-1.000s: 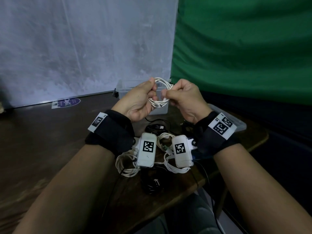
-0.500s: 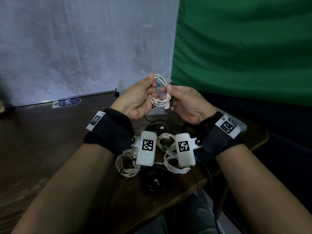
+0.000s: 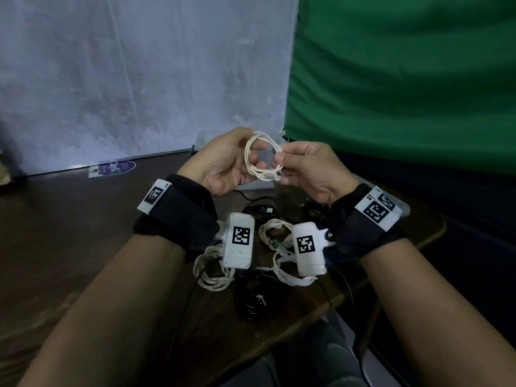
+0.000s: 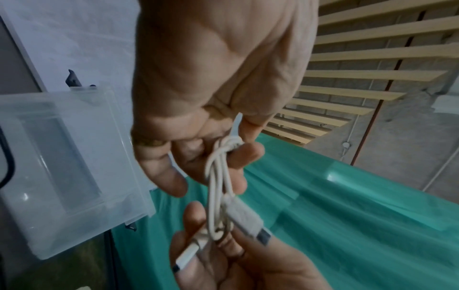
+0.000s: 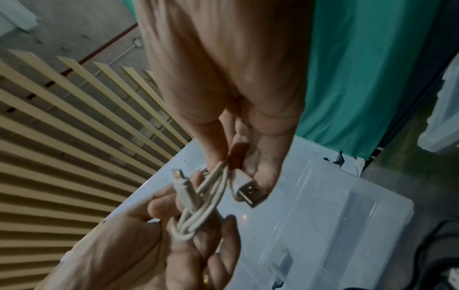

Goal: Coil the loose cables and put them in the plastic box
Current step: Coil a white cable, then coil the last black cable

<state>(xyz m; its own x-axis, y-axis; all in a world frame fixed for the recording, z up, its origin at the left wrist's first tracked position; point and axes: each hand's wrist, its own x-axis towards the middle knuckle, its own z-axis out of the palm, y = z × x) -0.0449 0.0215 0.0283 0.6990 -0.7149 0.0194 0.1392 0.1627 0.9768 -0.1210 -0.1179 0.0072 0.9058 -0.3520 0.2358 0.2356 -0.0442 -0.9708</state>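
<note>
Head view: dark wooden table [image 3: 69,233] with the clear plastic box [image 3: 202,139] at the back, mostly behind the hands. Left hand [image 3: 223,166] and right hand [image 3: 310,170] both pinch a coiled white cable [image 3: 262,156] above the table, loop upright, long axis roughly vertical, USB plug [image 5: 249,191] sticking out near the right fingers.

A pale grey backdrop [image 3: 139,79] hangs beside a green cloth [image 3: 405,74]; dark wooden surface [image 3: 55,233] below; dim light.
</note>
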